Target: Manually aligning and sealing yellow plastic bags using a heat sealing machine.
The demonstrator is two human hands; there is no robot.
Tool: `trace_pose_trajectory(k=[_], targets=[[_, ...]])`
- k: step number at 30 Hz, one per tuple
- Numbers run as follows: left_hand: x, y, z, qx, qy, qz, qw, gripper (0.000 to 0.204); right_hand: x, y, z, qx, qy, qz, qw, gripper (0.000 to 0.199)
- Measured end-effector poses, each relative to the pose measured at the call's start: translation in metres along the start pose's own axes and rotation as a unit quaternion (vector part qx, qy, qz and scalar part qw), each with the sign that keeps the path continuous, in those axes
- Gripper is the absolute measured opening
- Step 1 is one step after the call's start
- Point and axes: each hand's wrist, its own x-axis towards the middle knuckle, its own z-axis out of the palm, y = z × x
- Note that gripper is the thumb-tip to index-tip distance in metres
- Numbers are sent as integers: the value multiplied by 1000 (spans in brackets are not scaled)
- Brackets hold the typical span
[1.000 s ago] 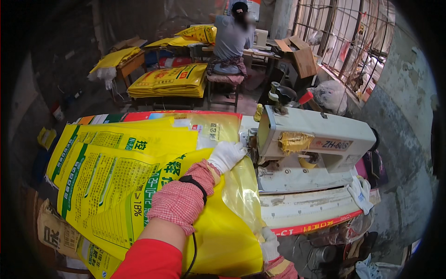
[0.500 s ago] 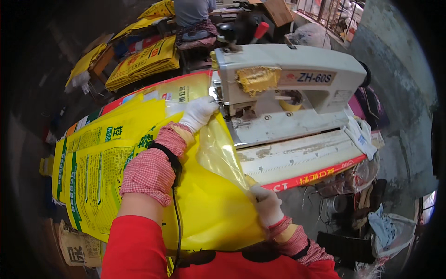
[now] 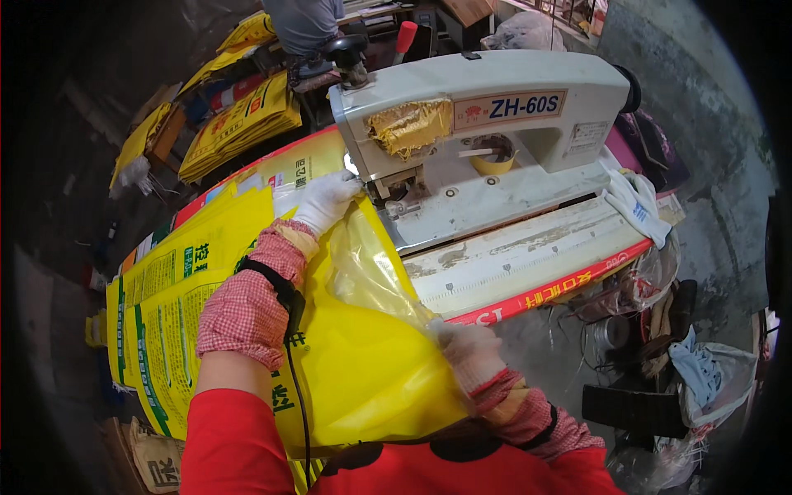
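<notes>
A large yellow plastic woven bag with a clear inner film along its edge lies in front of me, beside a white industrial sewing machine. My left hand, in a white glove, is closed on the bag's far edge, right by the machine's needle area. Its fingertips are partly hidden against the machine head. My right hand, gloved and smeared by motion, is closed round the bag's near right corner, below the machine's bed. Both wrists wear red checked sleeve covers.
Printed yellow bags are layered at the left. A folded stack of yellow bags sits behind. A white glove lies on the machine table's right end, above a plastic bag with a blue cloth. Another person sits at the back.
The machine appears farther left and higher as my view shifts. More print shows on the bag beneath my left forearm. My right hand is now blurred, still at the bag's near corner.
</notes>
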Motion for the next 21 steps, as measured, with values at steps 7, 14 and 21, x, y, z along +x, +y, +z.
trace_pose_trajectory(k=[7,14,21], targets=[[-3,4,-14,125,-96,15,987,12,-49,-59,70,-292,193,63,935,36],[-18,28,-57,85,-232,-129,960,22,-33,-34,2,-727,8,-291,622,37],[-8,21,-47,-85,-232,-117,962,21,-39,-32,17,-483,246,-33,840,29]])
